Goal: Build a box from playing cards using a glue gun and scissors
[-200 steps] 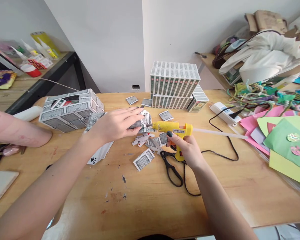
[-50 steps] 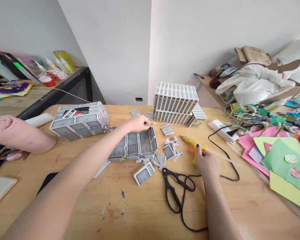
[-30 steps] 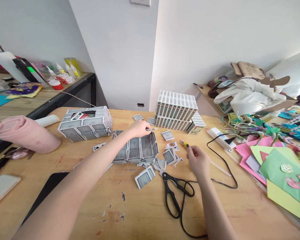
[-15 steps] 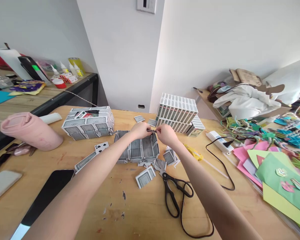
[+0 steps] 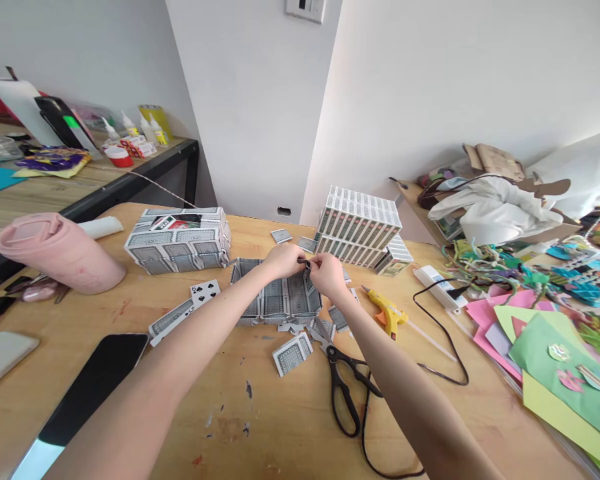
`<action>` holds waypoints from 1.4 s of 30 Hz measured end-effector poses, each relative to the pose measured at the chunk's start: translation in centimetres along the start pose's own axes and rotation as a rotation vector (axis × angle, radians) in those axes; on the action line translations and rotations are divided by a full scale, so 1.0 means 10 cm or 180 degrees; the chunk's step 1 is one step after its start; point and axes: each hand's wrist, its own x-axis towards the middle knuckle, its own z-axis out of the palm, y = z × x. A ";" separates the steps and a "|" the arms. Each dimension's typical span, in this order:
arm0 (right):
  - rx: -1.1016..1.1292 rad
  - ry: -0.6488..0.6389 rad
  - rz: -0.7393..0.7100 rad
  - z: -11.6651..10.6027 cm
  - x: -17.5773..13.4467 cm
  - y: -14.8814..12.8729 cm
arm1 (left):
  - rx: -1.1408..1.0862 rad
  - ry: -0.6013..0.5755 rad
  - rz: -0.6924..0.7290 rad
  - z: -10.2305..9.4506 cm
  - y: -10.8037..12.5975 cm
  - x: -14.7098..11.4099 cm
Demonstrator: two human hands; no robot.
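My left hand (image 5: 285, 260) and my right hand (image 5: 329, 275) meet over the back right corner of an open box built from grey-backed playing cards (image 5: 275, 297). Both hands are closed, fingertips pinched on a small dark strip (image 5: 303, 261) between them; whether it belongs to the box's rim I cannot tell. My left forearm hides part of the box. Black-handled scissors (image 5: 343, 377) lie open in front of it, beside a loose card piece (image 5: 293, 353). A yellow glue gun (image 5: 391, 312) rests to the right of my right hand.
A closed-sided card box (image 5: 180, 247) stands at the back left. Stacked card packs (image 5: 357, 223) rise behind my hands. Around lie a phone (image 5: 97, 383), a pink tumbler (image 5: 63, 257), a power strip (image 5: 440, 288) with black cable, and coloured paper (image 5: 555, 360).
My right hand has turned slightly and shifted inward over the box corner, still close to my left. The view has moved a little, and more of the glue gun shows.
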 end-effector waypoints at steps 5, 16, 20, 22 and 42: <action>-0.0011 0.0273 -0.0017 0.08 -0.03 -0.04 | 0.0084 0.0037 0.0004 0.01 0.01 -0.03; -0.0032 0.0269 0.0022 0.11 -0.01 -0.09 | 0.0120 0.0027 -0.0005 0.01 0.02 -0.03; 0.0015 0.0236 0.0052 0.11 -0.01 -0.11 | 0.0109 0.0035 0.0021 0.00 0.02 -0.03; 0.0056 0.0216 0.0059 0.10 -0.01 -0.12 | 0.0109 0.0039 0.0019 0.00 0.02 -0.03; 0.1097 -0.0271 0.0384 -0.23 0.02 0.04 | -0.0021 0.0002 0.0016 -0.05 0.04 -0.06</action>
